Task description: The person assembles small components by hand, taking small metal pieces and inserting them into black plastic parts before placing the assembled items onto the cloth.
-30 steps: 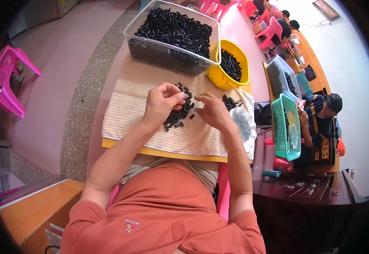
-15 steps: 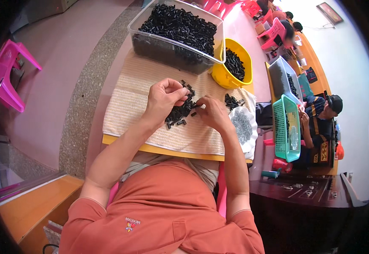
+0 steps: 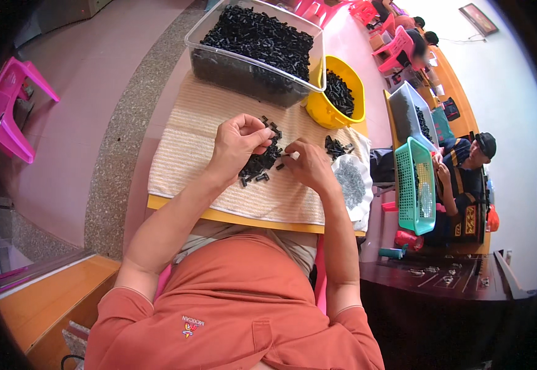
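A loose pile of small black plastic pieces (image 3: 257,165) lies on a striped cream towel (image 3: 185,154) in front of me. Over the pile's upper left side, my left hand (image 3: 239,139) is pinched closed, its fingertips pressed together; whatever they hold is too small to make out. My right hand (image 3: 308,161) is at the pile's right edge, thumb and fingers curled together, and what lies in them is hidden. Beside it sits a smaller group of black pieces (image 3: 336,148). A white scalloped dish (image 3: 360,209) holding tiny clear or silvery bits rests near my right wrist.
Behind the pile stand a large clear bin (image 3: 250,92) and a yellow bucket (image 3: 327,114), both filled with black pieces. To the right, a co-worker (image 3: 466,179) sits beside a green basket (image 3: 407,216). A pink stool (image 3: 12,129) stands on the floor at left.
My right hand's fingers have shifted slightly at the pile's edge. My left hand keeps its pinch in nearly the same place. The whole view has moved a little.
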The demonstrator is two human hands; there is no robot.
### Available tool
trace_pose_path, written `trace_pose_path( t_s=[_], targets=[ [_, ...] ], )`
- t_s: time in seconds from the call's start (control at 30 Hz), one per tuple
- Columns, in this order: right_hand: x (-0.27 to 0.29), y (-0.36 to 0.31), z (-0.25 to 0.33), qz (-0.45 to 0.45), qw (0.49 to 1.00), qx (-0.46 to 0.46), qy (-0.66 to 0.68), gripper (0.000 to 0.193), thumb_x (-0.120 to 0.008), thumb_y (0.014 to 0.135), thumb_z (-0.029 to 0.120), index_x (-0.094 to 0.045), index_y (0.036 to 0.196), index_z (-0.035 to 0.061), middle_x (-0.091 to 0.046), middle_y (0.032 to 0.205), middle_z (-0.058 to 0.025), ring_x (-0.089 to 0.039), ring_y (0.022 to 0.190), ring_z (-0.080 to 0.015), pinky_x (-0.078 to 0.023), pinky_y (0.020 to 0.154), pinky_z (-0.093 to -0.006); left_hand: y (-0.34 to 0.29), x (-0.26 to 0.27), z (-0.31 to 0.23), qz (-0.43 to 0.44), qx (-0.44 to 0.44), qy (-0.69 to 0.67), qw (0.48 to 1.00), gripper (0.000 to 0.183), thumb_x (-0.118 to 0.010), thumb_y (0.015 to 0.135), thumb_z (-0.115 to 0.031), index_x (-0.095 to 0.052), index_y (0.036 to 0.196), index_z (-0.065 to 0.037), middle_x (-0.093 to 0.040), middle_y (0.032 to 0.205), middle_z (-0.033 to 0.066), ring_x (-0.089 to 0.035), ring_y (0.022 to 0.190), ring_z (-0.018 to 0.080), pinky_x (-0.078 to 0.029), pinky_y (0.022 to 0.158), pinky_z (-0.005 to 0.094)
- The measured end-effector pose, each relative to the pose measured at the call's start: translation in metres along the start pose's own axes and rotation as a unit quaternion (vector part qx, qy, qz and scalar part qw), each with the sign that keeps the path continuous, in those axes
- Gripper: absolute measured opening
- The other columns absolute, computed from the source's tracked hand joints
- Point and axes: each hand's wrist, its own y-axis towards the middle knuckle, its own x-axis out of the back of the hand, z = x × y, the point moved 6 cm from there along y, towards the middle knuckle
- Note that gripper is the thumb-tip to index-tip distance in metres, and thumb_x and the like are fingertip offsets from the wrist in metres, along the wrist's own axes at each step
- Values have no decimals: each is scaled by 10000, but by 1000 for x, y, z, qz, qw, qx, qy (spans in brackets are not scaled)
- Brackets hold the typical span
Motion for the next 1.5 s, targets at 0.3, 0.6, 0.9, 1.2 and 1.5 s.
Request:
trace_pose_path(
  t_s=[0.3, 0.6, 0.9, 1.2, 1.5],
  targets=[
    [0, 3, 19, 27, 998, 17, -49, 296, -676, 840, 190, -693, 1107, 65, -644, 995, -180, -634, 929, -364, -489, 821, -453, -2, 0, 1, -3, 7, 2, 1000, 107, -700, 888, -71, -606, 935, -51, -718, 896, 79, -684, 770, 109, -567, 662, 217],
    [8, -6, 8, -98, 993, 65, 31, 204, -707, 832, 60, -689, 1026, 2, -692, 837, -176, -681, 728, -296, -525, 668, -361, -3, -3, 3, 4, 8, 24, 1000, 112, -706, 886, -63, -606, 930, -41, -711, 893, 73, -678, 768, 101, -565, 661, 216],
    [13, -27, 27, -131, 904, 17, 408, 140, -668, 901, -29, -638, 1033, -63, -684, 863, -75, -676, 791, -123, -561, 720, -250, -16, -25, 7, 129, 58, 26, 990, 181, -707, 905, -112, -609, 1030, -27, -685, 909, 59, -685, 816, 137, -569, 709, 251],
    [27, -43, 45, -260, 914, 123, 286, 170, -729, 844, -4, -679, 1006, 7, -663, 891, -103, -653, 792, -175, -513, 679, -273, -24, -32, 6, 147, 122, -58, 980, 166, -706, 899, -94, -626, 1014, -5, -678, 947, 82, -694, 855, 166, -598, 753, 288],
    [20, -56, 44, -219, 913, 98, 330, 308, -777, 804, 26, -689, 1099, 22, -626, 997, -91, -638, 774, -130, -522, 622, -234, -26, -34, 17, 159, 177, -61, 969, 183, -749, 868, -114, -638, 1003, -59, -664, 940, 31, -665, 854, 129, -588, 765, 286]
  ],
)
